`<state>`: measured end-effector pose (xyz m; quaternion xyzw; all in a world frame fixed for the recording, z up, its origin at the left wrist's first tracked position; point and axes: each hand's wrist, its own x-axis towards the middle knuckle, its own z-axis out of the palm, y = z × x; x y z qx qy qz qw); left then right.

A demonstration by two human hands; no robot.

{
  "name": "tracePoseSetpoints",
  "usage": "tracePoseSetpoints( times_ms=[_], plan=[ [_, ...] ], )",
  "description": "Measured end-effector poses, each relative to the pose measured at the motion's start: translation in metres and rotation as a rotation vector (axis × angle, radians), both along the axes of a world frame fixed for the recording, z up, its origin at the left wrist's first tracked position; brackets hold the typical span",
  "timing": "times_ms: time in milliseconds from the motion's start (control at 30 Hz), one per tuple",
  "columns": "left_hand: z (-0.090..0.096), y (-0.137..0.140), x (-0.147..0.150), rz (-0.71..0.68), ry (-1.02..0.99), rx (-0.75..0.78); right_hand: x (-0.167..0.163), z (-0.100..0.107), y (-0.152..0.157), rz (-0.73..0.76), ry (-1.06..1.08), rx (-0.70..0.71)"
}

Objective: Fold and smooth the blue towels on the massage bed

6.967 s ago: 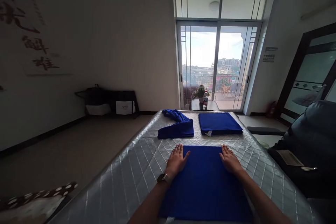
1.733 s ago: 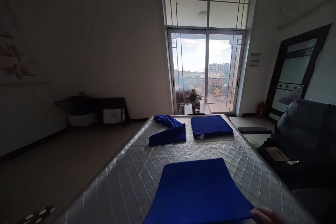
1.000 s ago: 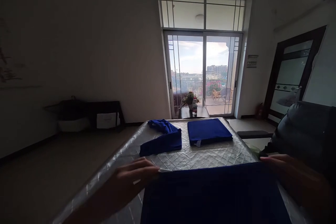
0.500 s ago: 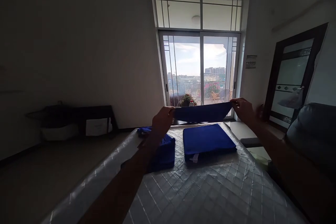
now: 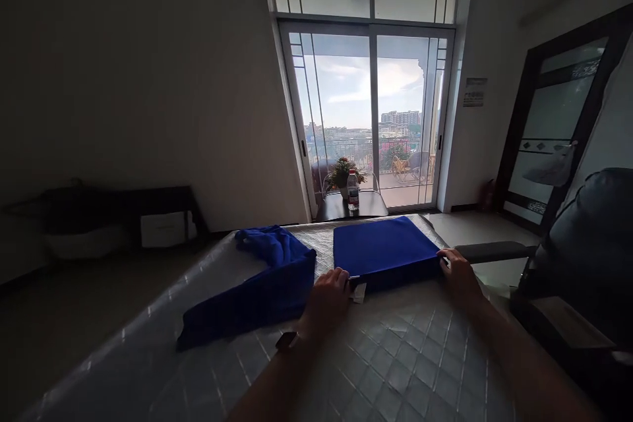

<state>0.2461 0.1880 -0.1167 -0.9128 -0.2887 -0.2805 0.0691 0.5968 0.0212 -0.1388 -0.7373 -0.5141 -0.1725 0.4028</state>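
A neatly folded blue garment (image 5: 383,247) lies toward the far end of a table with a silvery quilted cover (image 5: 395,349). At its near left corner my left hand (image 5: 329,293) has its fingers closed on the edge, beside a small white label (image 5: 359,293). My right hand (image 5: 457,273) pinches the near right corner between thumb and fingers. Left of this lies a second blue garment (image 5: 267,283), loosely spread, its far end bunched and crumpled. A dark band sits on my left wrist.
Beyond the cover's far edge stand a dark small table (image 5: 324,211), a bottle with a red cap (image 5: 353,190) and a potted plant (image 5: 341,173). A black padded chair (image 5: 588,237) is at right. Boxes (image 5: 168,229) line the left wall.
Both hands have come down and nearer, from holding a stretched blue fabric edge in the air to the folded garment's near edge. The left garment now lies more spread out. The view has tilted down.
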Motion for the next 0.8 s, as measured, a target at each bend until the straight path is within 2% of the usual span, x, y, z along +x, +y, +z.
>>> tracePoseSetpoints(
  times_ms=[133,267,433,567,700,800],
  plan=[
    [0.002,0.002,-0.002,-0.048,0.017,0.018,0.0,0.007,-0.004,-0.004,-0.012,-0.038],
    [-0.001,0.005,-0.003,-0.077,0.03,0.048,0.001,0.004,-0.009,-0.025,-0.053,-0.086],
    [0.002,0.003,-0.004,-0.107,0.003,-0.012,-0.003,0.003,-0.01,-0.1,-0.145,-0.183],
    [0.004,-0.002,-0.002,-0.142,-0.045,-0.047,-0.012,0.009,-0.007,-0.152,-0.258,-0.168],
    [-0.003,0.0,0.001,-0.28,-0.036,-0.03,-0.024,0.011,0.0,0.023,-0.328,-0.15],
    [-0.009,0.002,0.002,-0.345,0.019,-0.084,-0.028,0.005,0.003,0.169,-0.3,-0.224]
  ],
)
